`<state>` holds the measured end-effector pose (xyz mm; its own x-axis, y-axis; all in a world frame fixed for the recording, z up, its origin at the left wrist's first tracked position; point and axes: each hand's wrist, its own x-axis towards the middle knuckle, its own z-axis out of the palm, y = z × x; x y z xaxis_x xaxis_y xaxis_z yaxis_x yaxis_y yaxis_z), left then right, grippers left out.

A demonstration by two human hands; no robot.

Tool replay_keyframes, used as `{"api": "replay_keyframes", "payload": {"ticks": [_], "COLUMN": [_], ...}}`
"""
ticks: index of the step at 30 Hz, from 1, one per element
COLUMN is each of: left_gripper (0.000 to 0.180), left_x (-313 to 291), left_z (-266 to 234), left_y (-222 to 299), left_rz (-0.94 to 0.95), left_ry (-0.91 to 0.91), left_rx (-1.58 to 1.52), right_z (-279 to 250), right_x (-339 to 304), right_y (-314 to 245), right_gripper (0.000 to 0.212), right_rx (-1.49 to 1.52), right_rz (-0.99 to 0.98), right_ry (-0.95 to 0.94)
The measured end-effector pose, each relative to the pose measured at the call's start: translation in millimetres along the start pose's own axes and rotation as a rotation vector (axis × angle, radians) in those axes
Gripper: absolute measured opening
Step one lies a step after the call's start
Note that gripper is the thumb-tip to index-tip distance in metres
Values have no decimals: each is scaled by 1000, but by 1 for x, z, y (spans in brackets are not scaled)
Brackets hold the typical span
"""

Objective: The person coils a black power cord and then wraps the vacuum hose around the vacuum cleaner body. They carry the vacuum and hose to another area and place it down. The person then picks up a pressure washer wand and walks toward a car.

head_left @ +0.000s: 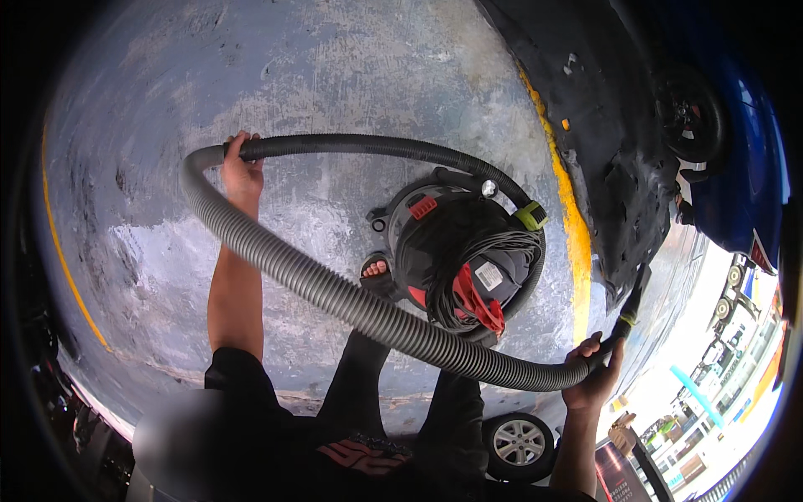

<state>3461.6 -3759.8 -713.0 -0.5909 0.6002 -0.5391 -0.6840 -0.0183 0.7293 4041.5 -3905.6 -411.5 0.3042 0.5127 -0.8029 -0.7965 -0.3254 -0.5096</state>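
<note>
A long ribbed grey vacuum hose loops in front of me. My left hand is wrapped round it close to its bend at the upper left. At the lower right my right hand grips the hose's dark end piece, from which a black nozzle points up and away. Between my hands stands a black and red canister vacuum cleaner on the floor. The hose's far end runs to a yellow-green connector on its right side. A bundle of black cord lies over its top.
The grey floor is worn, with a yellow line on the right. Beyond it lie a black sheet-like surface and a blue car. A loose wheel rests near my legs, and my sandalled foot is beside the vacuum.
</note>
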Motion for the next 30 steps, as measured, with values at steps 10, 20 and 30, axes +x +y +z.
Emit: {"api": "replay_keyframes", "payload": {"ticks": [10,20,30], "left_gripper": [38,18,34], "left_x": [-246,-402,-515], "left_z": [-48,-144,-181], "left_y": [131,87,-201], "left_rz": [937,750,820], "left_ry": [-301,-1795,-1688], "left_rx": [1081,1837,2163], "right_z": [-240,-388,-251], "right_x": [30,42,14], "right_y": [121,-16,-220], "right_gripper": [18,25,48], "right_rx": [-294,-409,-1649], "right_rz": [268,-327,-1410], "right_ry": [550,558,-45]}}
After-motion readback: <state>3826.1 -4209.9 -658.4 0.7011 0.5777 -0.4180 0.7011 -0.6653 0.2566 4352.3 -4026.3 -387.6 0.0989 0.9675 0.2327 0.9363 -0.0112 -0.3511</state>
